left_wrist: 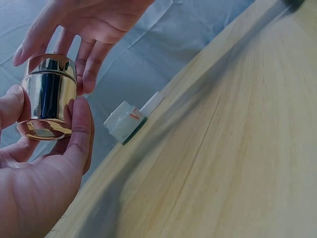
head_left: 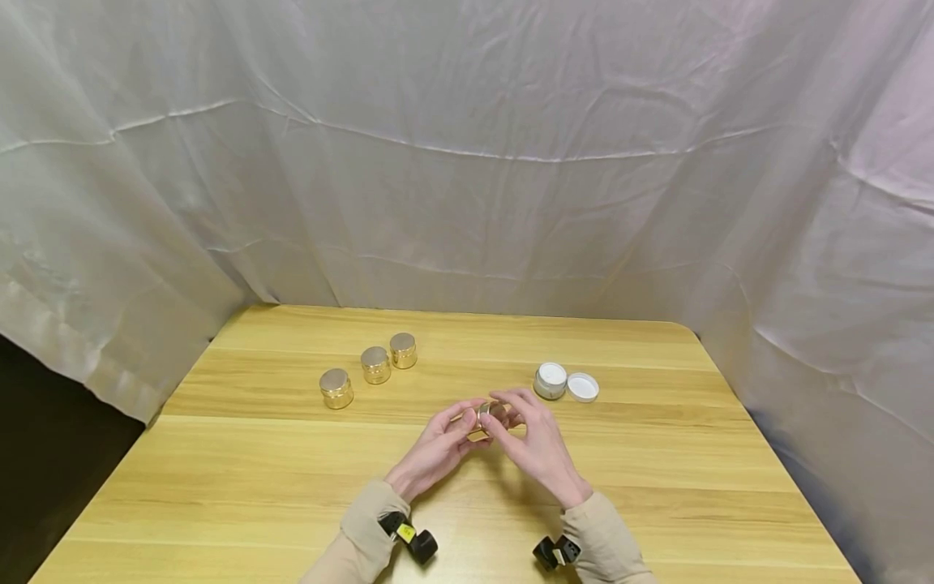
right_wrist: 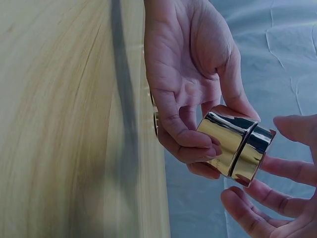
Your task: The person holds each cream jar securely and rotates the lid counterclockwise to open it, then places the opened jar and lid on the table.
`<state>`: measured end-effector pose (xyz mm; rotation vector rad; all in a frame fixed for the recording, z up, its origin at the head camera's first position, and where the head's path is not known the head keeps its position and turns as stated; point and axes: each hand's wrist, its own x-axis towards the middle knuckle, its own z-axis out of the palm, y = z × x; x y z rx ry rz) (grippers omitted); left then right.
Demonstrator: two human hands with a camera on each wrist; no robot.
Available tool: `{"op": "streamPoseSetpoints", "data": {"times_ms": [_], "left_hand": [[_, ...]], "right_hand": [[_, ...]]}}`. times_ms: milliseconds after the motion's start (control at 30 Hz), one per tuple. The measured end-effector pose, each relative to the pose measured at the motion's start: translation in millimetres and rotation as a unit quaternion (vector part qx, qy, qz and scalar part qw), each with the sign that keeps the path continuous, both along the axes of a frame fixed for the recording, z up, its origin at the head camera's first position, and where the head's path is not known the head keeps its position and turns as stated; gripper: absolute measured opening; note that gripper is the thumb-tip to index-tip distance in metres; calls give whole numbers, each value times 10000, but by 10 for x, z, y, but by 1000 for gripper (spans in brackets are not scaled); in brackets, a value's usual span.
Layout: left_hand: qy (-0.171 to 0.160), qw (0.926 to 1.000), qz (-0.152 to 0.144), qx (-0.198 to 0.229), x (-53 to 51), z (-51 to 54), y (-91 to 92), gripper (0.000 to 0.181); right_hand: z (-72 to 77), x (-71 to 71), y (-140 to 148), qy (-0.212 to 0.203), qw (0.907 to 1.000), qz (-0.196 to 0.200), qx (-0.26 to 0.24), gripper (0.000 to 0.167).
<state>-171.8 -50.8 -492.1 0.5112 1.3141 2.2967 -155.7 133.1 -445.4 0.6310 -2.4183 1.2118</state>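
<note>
Head view: gold jar (head_left: 490,409) at lower centre of frame, held above the surface (head_left: 693,487). Left hand (head_left: 441,442) grips its body; right hand (head_left: 536,442) has fingers spread loosely about the lid (right_wrist: 256,152), thumb just clear. Step in hand, my reading: lid work, opening or closing, cannot tell which. Next move calls for right fingers closing round it, then a twist.

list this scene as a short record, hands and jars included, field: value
held: gold jar, lid on
left hand: grips the jar's body
right hand: fingers spread around the lid; contact unclear
left side: three lidded gold jars, upright
right side: pale jar, uncapped, white cap beside it
surface: wooden table
backdrop: grey cloth
</note>
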Motion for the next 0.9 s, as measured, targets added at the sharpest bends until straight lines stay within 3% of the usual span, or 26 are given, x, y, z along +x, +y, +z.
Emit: {"op": "streamPoseSetpoints", "data": {"times_ms": [167,467,667,900], "left_hand": [[-131,9999,41,-72,2,8,-4,34],[-141,9999,40,-40,-9,1,-1,26],[-69,10000,35,-39,-11,-4,-2,31],[-232,9996,95,-146,4,14,-3,38]], "right_hand": [[-4,-2,-1,9,10000,6,-16,30],[34,6,24,-7,9986,531,-8,29],[30,5,23,-139,9994,296,142,33],[22,8,20,-268,9995,-3,172,34]]}}
